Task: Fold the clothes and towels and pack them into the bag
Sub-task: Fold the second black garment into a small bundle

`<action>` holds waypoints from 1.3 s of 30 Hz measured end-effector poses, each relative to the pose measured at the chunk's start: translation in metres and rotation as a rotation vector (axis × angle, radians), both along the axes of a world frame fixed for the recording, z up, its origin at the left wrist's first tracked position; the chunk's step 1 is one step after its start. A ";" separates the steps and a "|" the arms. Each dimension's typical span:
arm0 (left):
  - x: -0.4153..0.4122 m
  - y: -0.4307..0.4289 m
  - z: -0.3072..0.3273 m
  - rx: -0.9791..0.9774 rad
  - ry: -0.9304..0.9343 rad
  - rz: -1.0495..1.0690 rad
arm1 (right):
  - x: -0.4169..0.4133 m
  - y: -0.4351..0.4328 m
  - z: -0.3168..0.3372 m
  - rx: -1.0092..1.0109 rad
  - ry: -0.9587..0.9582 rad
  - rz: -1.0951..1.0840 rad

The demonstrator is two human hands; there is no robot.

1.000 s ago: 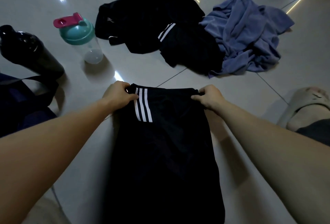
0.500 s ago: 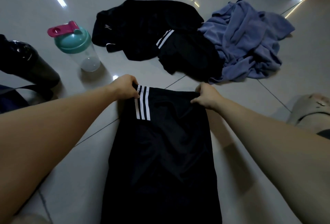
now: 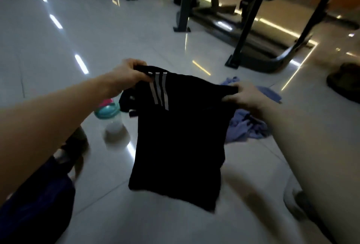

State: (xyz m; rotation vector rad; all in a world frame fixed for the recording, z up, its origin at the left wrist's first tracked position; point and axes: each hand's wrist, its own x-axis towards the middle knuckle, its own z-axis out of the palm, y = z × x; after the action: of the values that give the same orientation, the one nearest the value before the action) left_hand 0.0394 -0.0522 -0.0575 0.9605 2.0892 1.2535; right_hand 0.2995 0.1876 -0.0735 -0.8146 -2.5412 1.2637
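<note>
Left hand [image 3: 128, 74] and right hand [image 3: 241, 95] each pinch a top corner of the black striped garment [image 3: 181, 136], which hangs just right of the teal-lidded shaker bottle [image 3: 111, 115]; the bottle's contents are unclear.

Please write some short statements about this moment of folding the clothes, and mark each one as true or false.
1. The left hand and the right hand each grip a top corner of the black garment. True.
2. The black garment lies flat on the floor. False: it hangs from the two hands.
3. The three white stripes are on the side of the left hand. True.
4. The shaker bottle is capped in yellow. False: its lid is teal, with a pink part.
5. The purple cloth is neatly folded. False: it lies crumpled on the floor behind the garment.
</note>
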 end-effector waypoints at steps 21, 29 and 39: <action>0.021 -0.063 0.130 0.050 0.101 -0.113 | 0.051 0.010 0.127 -0.580 0.153 0.344; 0.021 -0.048 0.098 -0.012 -0.176 -0.196 | 0.050 0.017 0.092 -0.472 0.082 0.129; -0.002 -0.055 0.071 -0.105 -0.335 -0.148 | 0.053 0.009 0.080 -0.564 0.044 0.172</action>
State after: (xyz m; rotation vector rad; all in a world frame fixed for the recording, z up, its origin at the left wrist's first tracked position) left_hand 0.0373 -0.1076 0.0139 0.7822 1.7724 1.1301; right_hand 0.3527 0.1966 0.0062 -0.6520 -2.2744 2.0772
